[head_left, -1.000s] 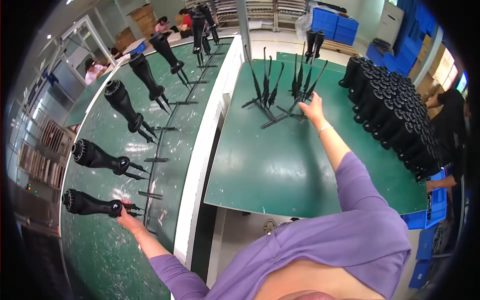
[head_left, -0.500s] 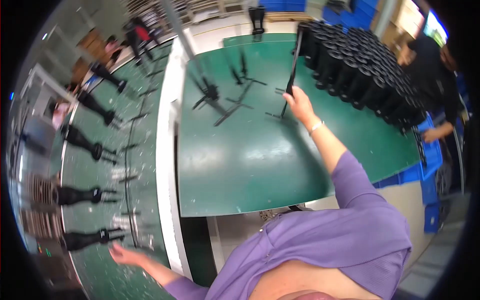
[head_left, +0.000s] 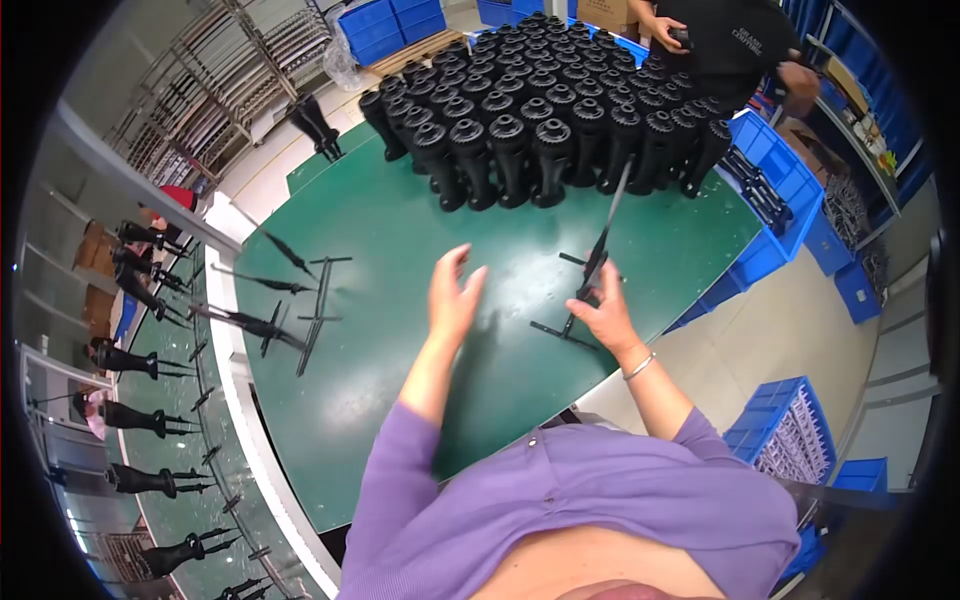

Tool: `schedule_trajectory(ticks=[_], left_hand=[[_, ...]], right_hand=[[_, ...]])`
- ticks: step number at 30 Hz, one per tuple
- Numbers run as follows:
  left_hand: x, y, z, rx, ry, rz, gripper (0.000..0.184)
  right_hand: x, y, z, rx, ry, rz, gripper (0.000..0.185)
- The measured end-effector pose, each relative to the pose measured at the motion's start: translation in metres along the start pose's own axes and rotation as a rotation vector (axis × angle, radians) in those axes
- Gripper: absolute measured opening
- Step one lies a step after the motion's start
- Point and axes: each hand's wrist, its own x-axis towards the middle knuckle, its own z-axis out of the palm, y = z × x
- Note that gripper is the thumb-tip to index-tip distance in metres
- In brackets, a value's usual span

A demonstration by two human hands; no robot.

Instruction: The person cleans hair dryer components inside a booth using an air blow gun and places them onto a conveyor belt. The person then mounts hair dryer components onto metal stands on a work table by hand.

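Note:
My right hand (head_left: pixel 607 312) is closed round the lower part of a slim black stand (head_left: pixel 601 243). This stand rises from the green table (head_left: pixel 400 410) on a foot with two thin crossbars. To its left my left hand (head_left: pixel 455 298) hovers over the tabletop, holding nothing, thumb and fingers apart. Several similar black rods stand at the table's left side, on a dark crossbarred frame (head_left: pixel 318 318). Beyond both hands, many black flared tubes (head_left: pixel 510 165) with ringed tops are packed upright in rows.
A line with black parts (head_left: pixel 140 417) runs along the left, behind a white rail (head_left: pixel 262 440). A person in black (head_left: pixel 735 45) works behind the tubes. Blue crates (head_left: pixel 780 185) stand at the right, one with black parts. Another blue crate (head_left: pixel 770 425) holds pale pieces.
My view has turned right. My left hand has come from the line at the left to over the table. My right hand still holds the stand, lower down now.

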Motion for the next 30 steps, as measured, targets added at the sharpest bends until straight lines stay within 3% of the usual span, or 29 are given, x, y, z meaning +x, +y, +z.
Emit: schedule_trajectory(ticks=[1,3,6,9,12,13,16,19,21,23,27,30], left_hand=[[0.024,0.001,0.038,-0.056,-0.059,0.027,0.053],[0.063,-0.008,0.112,-0.012,0.040,0.086,0.063],[0.102,-0.006,0.183,-0.100,0.252,-0.016,0.070],[0.119,0.001,0.219,-0.026,0.369,-0.066,0.066],[0.123,0.004,0.217,-0.326,0.216,-0.068,0.065],[0.120,0.007,0.212,-0.201,0.224,-0.035,0.061],[0.095,0.056,0.167,-0.549,0.115,-0.264,0.047],[0.094,0.092,0.085,-0.834,0.135,-0.332,0.040],[0.093,0.114,0.024,-1.064,0.156,-0.375,0.032],[0.085,0.132,-0.019,-1.235,0.351,-0.320,0.031],[0.045,0.153,-0.059,-0.956,0.591,-0.017,0.034],[0.011,0.154,-0.065,-0.645,0.795,0.060,0.050]], right_hand=[[0.007,-0.014,-0.007,0.258,-0.131,0.202,0.084],[0.014,-0.021,-0.024,0.105,-0.198,0.099,0.078],[0.005,-0.018,-0.064,0.018,-0.091,0.071,0.081],[0.002,-0.027,-0.106,-0.041,-0.095,0.055,0.086],[0.007,-0.032,-0.126,0.068,-0.174,0.146,0.091],[0.011,-0.036,-0.130,0.104,-0.212,0.178,0.092],[0.019,-0.043,-0.132,0.135,-0.246,0.231,0.082],[0.030,-0.052,-0.113,0.192,-0.208,0.297,0.062],[0.041,-0.051,-0.094,-0.080,-0.240,0.188,0.055],[0.047,-0.067,-0.064,-0.212,-0.264,0.047,0.051],[0.046,-0.096,-0.007,-0.308,-0.355,-0.180,0.045],[0.034,-0.121,0.033,-0.265,-0.402,-0.304,0.043]])
